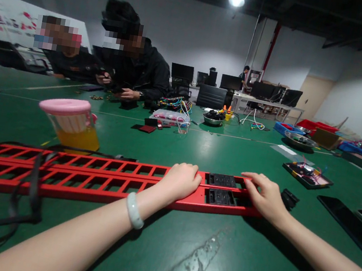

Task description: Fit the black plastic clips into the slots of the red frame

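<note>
A long red slotted rack (67,172) lies across the green table (181,256) in front of me. Two black parts (222,188) sit in its slots near the right end. My left hand (180,182), with a pale bangle at the wrist, rests on the rack just left of those parts, fingers curled down over its far edge. My right hand (265,197) lies on the rack's right end, fingers stretched flat and pressing beside the black parts. A loose black part (290,199) lies just past the right end.
A pink-lidded jug of yellow liquid (70,125) stands behind the rack at left. Black straps (24,192) drape over the rack's left part. Two people sit across the table among wires and boxes (170,114). A black tray (307,174) and dark flat panels (350,224) lie at right.
</note>
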